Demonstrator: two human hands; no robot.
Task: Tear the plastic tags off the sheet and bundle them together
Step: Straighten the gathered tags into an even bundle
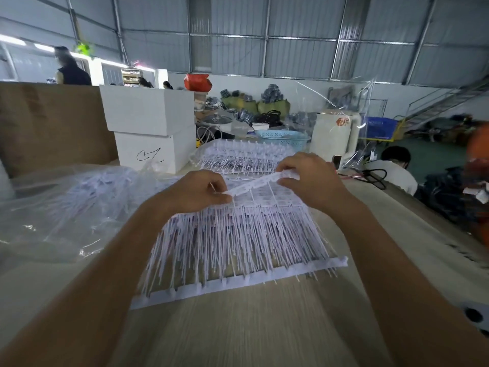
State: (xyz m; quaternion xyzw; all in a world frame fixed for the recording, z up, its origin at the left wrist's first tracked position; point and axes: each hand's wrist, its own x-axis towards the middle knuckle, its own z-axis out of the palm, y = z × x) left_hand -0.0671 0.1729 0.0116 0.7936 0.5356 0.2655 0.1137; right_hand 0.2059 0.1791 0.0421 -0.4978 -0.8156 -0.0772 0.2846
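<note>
Both my bare forearms reach forward from the lower corners and converge ahead of me. My left hand (197, 190) is curled, thumb and fingertips pinched together at its right side. My right hand (308, 178) sits a little farther out and higher, back toward me, fingers bent down and pinching. The hands are near, not touching.

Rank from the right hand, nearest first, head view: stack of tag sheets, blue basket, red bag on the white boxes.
From the right hand:
1. Stack of tag sheets, just beyond it on the table.
2. Blue basket, farther back, centre.
3. Red bag, farthest, back left, atop the boxes.
</note>
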